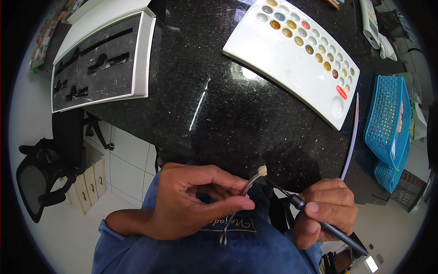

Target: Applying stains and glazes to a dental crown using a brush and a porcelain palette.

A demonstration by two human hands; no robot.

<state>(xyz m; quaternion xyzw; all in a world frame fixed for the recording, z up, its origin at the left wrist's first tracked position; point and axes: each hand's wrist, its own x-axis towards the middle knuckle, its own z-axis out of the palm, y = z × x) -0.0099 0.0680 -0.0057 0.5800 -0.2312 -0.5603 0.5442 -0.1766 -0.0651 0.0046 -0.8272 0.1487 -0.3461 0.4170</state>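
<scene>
My left hand [196,196] is closed around slim, curved metal tweezers [249,185], thumb and fingers pinching them near the upper end. At their tip sits a small cream-coloured tooth crown [262,171]; the looped lower end hangs below my palm. In my right hand [326,210] is a fine brush [337,233] with a thick dark handle, held like a pen. Its thin dark tip points up and left, close beside the crown. Whether the tip touches it, I cannot tell. Both hands are in front of my blue-clothed torso, at the table's near edge.
A white palette [273,50] with several coloured wells lies on the black speckled table [182,132]. An open white case [143,59] with dark foam stands at the left. To the right are blue perforated baskets [381,118] and a pale curved strip [352,137]. A black chair [41,178] is lower left.
</scene>
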